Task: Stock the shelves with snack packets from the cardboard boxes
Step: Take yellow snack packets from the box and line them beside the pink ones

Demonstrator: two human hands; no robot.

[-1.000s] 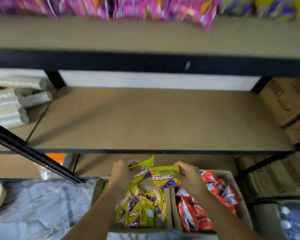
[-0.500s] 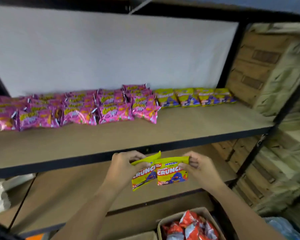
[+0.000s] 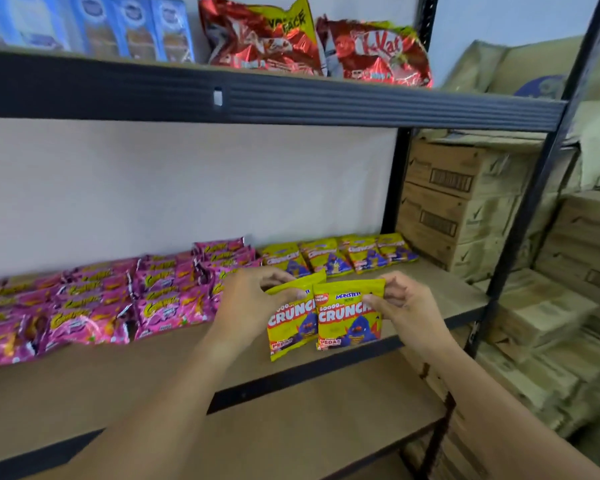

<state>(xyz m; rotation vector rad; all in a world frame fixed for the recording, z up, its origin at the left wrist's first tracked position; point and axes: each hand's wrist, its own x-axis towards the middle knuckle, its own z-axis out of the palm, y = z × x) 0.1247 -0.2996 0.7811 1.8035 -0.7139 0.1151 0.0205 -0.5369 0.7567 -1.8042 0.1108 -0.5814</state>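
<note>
Over shelf, hands pinching packets

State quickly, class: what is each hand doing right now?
Left hand: pinching the left yellow Crunch packet.
Right hand: pinching the right yellow Crunch packet.

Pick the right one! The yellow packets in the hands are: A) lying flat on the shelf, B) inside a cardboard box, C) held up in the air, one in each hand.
C: the left hand and the right hand each pinch the top of a yellow Crunch packet, which hangs in front of the shelf.
</note>
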